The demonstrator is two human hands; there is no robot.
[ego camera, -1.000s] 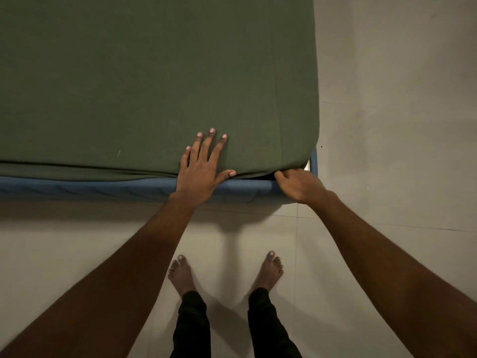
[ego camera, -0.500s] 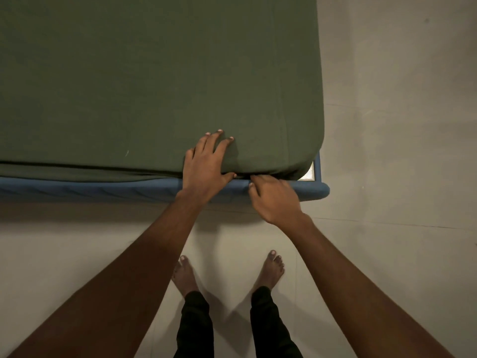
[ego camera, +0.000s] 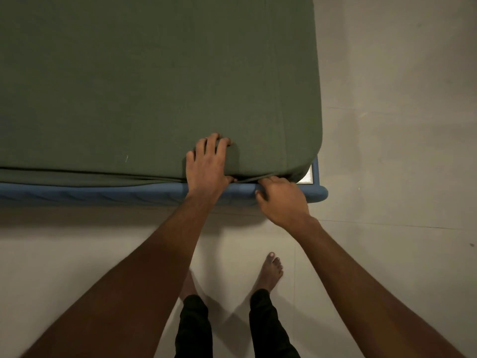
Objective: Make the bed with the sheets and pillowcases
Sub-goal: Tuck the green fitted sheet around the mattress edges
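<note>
Tucking step: the left hand (ego camera: 207, 165) presses, fingers curled, on the dark green cotton sheet (ego camera: 154, 81) covering the mattress, while the right hand (ego camera: 281, 200) pinches its hem above the blue padded bed frame (ego camera: 103, 195), likely pushing it under next.

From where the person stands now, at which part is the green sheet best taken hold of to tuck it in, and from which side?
Probably the loose hem hanging between mattress and blue frame rail, near the corner. Come from the near side, low, fingers pushing under the mattress edge. The right hand already works there, while the left hand presses on top of the green sheet.
</note>
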